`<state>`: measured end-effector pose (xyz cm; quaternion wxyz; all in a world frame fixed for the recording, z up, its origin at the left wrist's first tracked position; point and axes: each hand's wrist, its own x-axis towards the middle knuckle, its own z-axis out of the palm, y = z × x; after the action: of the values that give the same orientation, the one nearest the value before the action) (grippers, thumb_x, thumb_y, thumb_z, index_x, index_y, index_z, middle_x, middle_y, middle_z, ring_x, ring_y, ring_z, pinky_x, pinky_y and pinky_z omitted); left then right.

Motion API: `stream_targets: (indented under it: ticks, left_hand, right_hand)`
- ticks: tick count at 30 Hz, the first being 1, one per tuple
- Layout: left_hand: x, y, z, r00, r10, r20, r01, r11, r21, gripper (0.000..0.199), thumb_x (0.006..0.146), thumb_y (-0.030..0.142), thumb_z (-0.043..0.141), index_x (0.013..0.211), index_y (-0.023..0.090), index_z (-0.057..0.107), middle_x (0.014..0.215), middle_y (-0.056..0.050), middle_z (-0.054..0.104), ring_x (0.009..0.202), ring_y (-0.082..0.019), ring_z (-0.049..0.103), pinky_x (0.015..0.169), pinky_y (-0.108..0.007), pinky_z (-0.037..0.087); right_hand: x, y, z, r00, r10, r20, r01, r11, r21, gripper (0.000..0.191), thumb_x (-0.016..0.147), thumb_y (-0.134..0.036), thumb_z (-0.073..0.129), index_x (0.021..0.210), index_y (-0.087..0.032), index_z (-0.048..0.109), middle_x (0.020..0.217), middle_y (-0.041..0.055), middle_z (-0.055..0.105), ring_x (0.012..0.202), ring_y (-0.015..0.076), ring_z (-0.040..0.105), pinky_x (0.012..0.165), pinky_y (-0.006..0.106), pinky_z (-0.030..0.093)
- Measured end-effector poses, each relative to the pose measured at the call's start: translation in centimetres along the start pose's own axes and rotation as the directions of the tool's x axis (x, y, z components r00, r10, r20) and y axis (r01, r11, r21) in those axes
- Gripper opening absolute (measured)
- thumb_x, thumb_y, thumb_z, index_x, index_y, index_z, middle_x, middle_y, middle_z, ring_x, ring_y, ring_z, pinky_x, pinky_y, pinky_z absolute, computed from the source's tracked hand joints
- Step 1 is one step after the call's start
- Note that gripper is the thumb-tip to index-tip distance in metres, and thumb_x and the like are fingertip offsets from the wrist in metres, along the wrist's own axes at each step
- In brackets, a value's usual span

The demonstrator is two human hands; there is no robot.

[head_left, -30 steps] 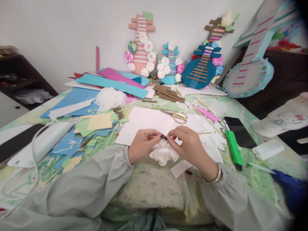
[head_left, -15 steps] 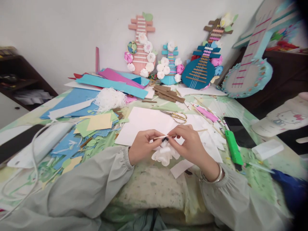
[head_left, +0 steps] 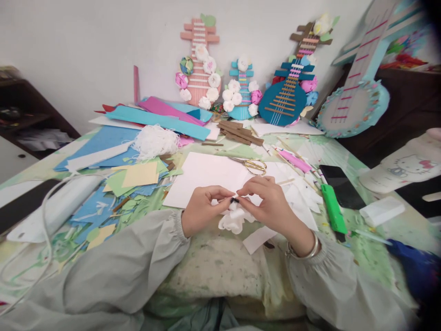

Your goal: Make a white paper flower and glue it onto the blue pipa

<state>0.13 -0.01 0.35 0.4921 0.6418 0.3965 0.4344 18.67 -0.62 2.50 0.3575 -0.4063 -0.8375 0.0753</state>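
My left hand (head_left: pixel 204 209), my right hand (head_left: pixel 270 204), fingertips nearly meeting, both pinching white paper flower (head_left: pixel 231 223) at its top, petals just below, between hands

We are in a handicraft workspace, whether at home or in a studio we cannot tell: lute-shaped models (head_left: pixel 282 105) trimmed with flowers (head_left: pixel 209 65) line a pale wall (head_left: pixel 86 41), above coloured sheets (head_left: pixel 158 122), paper scraps (head_left: pixel 138 209), white string (head_left: pixel 155 142) and gold-handled scissors (head_left: pixel 254 166).
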Motion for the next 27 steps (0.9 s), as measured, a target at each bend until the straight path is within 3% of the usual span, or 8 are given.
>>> stream_targets:
  ticks: [6, 12, 27]
  left_hand:
    - [-0.05, 0.40, 0.01, 0.985, 0.154, -0.079, -0.133, 0.965, 0.227, 0.014, 0.072, 0.018, 0.062, 0.080, 0.012, 0.073, 0.077, -0.005, 0.075, 0.070, -0.016, 0.070, 0.067, -0.022, 0.055]
    - [-0.18, 0.43, -0.02, 0.969, 0.242, -0.053, -0.217, 0.931, 0.293, 0.009, 0.072, 0.015, 0.064, 0.078, 0.014, 0.072, 0.074, -0.002, 0.074, 0.069, -0.014, 0.068, 0.067, -0.021, 0.052]
    - [-0.11, 0.35, -0.10, 0.980, 0.198, 0.004, -0.188, 0.926, 0.329, 0.013, 0.068, 0.013, 0.061, 0.080, 0.015, 0.066, 0.074, -0.002, 0.067, 0.070, -0.014, 0.060, 0.067, -0.026, 0.044]
  right_hand:
    - [-0.01, 0.19, -0.07, 0.998, 0.013, 0.062, -0.011, 0.999, -0.035, 0.006, 0.084, -0.021, 0.061, 0.081, -0.017, 0.062, 0.073, 0.0010, 0.064, 0.067, 0.0136, 0.056, 0.069, 0.032, 0.032]
    - [-0.01, 0.24, 0.10, 0.999, 0.020, 0.038, -0.019, 0.999, -0.028, 0.010, 0.085, -0.022, 0.061, 0.076, -0.017, 0.060, 0.070, -0.0011, 0.061, 0.064, 0.0126, 0.054, 0.069, 0.032, 0.030]
    - [-0.05, -0.05, -0.06, 1.000, -0.007, 0.008, 0.007, 1.000, -0.023, 0.009, 0.083, -0.022, 0.063, 0.076, -0.018, 0.061, 0.072, 0.0005, 0.060, 0.070, 0.0145, 0.054, 0.070, 0.034, 0.029]
